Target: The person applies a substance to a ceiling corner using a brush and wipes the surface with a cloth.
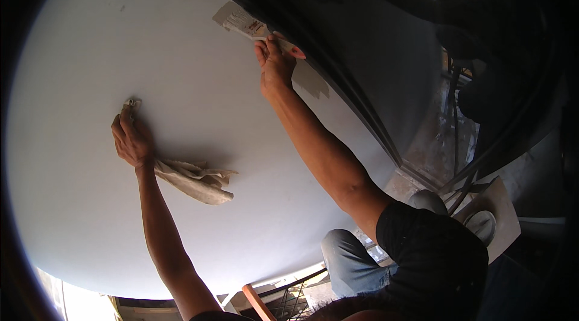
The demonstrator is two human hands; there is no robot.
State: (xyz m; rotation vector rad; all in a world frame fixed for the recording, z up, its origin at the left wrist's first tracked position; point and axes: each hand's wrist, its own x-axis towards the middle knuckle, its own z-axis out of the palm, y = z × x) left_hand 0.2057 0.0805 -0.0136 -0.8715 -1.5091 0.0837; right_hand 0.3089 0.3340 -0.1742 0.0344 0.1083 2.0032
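at twelve o'clock the right hand (277, 67) clamps its fingers round a brush (244, 24), likely to lay the bristles flat on the pale wall (78, 158). at nine, the left hand (132, 142) closes its fingers together on a rag (199, 183) trailing toward eight, perhaps for bracing; the brush's printed marking is too small to read.

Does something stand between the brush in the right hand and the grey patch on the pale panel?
Nothing visible does. The brush in the right hand overlaps the grey patch on the pale panel in this view. The black frame runs close beside the brush, not between; the cloth is well away, at the left hand.
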